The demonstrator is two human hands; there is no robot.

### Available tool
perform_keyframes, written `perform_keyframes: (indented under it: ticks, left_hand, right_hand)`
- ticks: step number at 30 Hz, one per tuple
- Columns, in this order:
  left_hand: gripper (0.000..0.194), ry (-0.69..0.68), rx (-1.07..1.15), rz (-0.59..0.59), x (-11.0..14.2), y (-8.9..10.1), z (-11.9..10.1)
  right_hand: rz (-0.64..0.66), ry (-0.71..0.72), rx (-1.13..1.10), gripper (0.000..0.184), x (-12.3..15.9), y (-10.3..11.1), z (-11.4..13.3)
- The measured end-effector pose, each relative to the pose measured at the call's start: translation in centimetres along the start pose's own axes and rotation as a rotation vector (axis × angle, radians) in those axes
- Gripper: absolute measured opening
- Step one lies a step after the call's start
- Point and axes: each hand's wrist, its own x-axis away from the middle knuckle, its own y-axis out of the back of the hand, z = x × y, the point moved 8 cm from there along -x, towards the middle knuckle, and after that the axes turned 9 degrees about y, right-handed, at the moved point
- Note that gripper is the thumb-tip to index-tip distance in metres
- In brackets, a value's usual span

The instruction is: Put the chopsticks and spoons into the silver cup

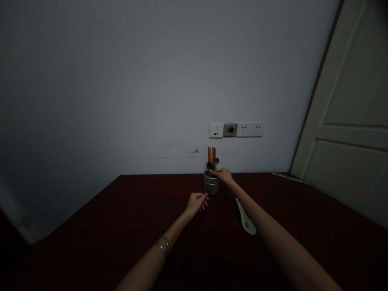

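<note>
Bracelets [163, 244], thin and metallic, round left wrist at 7 o'clock from grey holder [211, 187]; all bearings from there. Dark red table [127, 214] under both arms. Pale spoon [246, 222] lying on table between 4 and 5 o'clock, blue mark on bowl, handle toward 11, close beside right forearm [266, 220]. Left hand [196, 202] at 7 o'clock, near foot of holder: thumb laid toward index finger, other fingers loosely curled; too small to tell whether pinched together or touching holder. Grey holder upright, round, banded, standing toward far edge of table. Right hand [224, 174] at 2 o'clock, reaching to holder's rim, fingers bunched near dark spoon [210, 166]; too dim to tell whether pinching its handle. Dark spoon in holder, bowl up. Second spoon [216, 161] at 1 o'clock, bowl up too. Yellow-brown sticks [214, 153] upright at 12, rising above both bowls. Thin pale strip [291, 178] at 3 o'clock, along table's far right. Beyond, pale wall [136, 89], smudged; socket panels [250, 129] at 1 o'clock. Panelled door [351, 101] at 2 o'clock.
</note>
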Motion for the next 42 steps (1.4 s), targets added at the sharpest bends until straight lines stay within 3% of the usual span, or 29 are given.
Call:
perform_keyframes:
  ticks: [9, 16, 26, 34, 42]
  left_hand:
    - [0.038, 0.026, -0.012, -0.004, -0.2, 0.0, 0.2]
    - [0.035, 0.006, -0.01, 0.006, -0.4, 0.0, 0.3]
    - [0.034, -0.019, -0.012, 0.006, -0.5, -0.1, 0.4]
    - [0.034, -0.034, -0.048, -0.003, -0.3, -0.1, 0.2]
    - [0.038, -0.043, -0.065, -0.01, -0.3, 0.0, 0.4]
  right_hand:
    - [0.004, -0.021, 0.003, 0.017, -0.2, 0.6, -0.1]
    - [-0.021, 0.009, -0.092, 0.02, 0.1, 3.1, -0.3]
    - [0.019, -0.04, -0.209, 0.022, 4.9, 6.3, -3.7]
    - [0.299, -0.192, -0.081, 0.03, 9.0, 6.5, -5.7]
    - [0.481, -0.29, -0.062, 0.04, 10.4, 6.2, -6.1]
